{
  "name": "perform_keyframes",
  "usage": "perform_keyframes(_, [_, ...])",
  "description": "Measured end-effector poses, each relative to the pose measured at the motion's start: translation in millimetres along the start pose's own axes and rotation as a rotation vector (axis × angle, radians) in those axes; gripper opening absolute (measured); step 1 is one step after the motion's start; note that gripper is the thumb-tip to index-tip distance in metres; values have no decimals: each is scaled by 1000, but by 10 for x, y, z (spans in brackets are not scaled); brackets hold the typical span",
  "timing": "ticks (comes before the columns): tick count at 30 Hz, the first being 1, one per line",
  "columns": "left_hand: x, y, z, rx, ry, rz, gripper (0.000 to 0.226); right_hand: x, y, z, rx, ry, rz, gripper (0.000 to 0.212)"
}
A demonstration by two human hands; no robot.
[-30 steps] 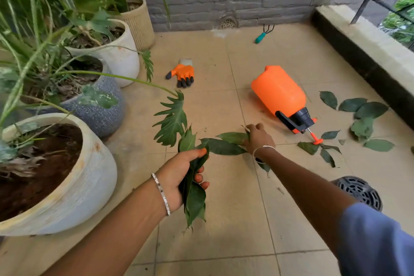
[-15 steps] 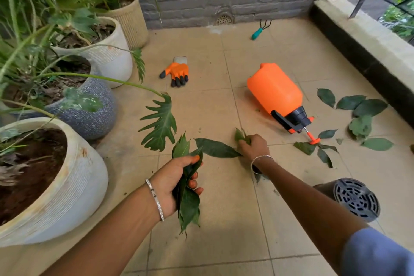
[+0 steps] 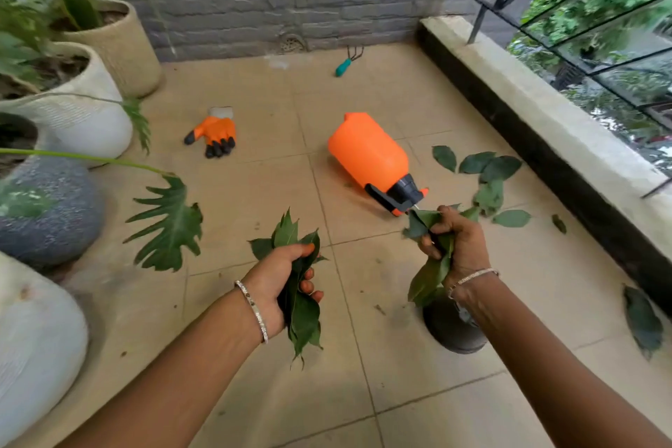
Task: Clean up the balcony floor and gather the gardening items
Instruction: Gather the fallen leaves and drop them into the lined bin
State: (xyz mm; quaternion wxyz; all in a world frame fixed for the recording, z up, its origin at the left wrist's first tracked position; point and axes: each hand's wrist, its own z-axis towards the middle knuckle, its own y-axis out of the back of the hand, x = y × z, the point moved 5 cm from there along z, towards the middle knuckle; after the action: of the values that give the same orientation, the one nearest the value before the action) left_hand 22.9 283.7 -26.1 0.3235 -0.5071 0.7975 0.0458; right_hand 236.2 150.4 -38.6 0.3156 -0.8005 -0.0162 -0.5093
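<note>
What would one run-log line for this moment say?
left hand: grips leaf bunch | right hand: grips leaf handful | floor: loose leaves, orange sprayer on its side, orange glove, hand rake

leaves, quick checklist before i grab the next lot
1. Left hand grips its bunch: ok.
2. Right hand holds its leaves: ok.
3. A hand free for more: not ok, both full.
4. Floor leaf-free: not ok, a cluster lies by the ledge.
5. Sprayer, glove, rake gathered: not ok, scattered.
6. Somewhere to drop leaves: cannot tell.
</note>
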Motion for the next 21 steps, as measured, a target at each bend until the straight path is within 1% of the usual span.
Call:
perform_keyframes(1, [13, -110, 9, 14, 2, 4, 15, 60, 83, -52, -31, -13, 28, 33])
perform_keyframes(4, [31, -369, 42, 27, -2, 9, 14, 192, 306, -181, -70, -29, 138, 23])
perform_keyframes(5, [32, -428, 53, 20, -11, 11, 14, 221, 355, -218, -64, -41, 170, 23])
perform_keyframes(8, [11, -585, 38, -22, -19, 16, 17, 378, 335, -359, 35, -71, 249, 34])
perform_keyframes(9, [-28, -670, 1, -32, -8, 6, 16, 460, 277, -403, 70, -75, 283, 33])
perform_keyframes(10, [-83, -762, -51, -41, 0, -22, 15, 521, 216, -431, 74, -79, 312, 27])
perform_keyframes(11, [-154, -879, -120, -51, 11, -70, 16, 592, 157, -457, 41, -89, 335, 22])
perform_keyframes(13, [-299, -1131, -277, -47, 4, -200, 21, 729, 40, -525, -46, -93, 338, 25])
perform_keyframes(15, [-442, -1426, -475, -7, -19, -301, 22, 989, -86, -608, -78, -85, 331, 24])
perform_keyframes(17, [-506, -1672, -731, 39, -19, -350, 21, 1332, -182, -755, -65, -80, 337, 20])
perform_keyframes(21, [-595, -2000, -1390, 125, 26, -320, 24, 2115, -264, -1239, -37, -84, 459, 27])
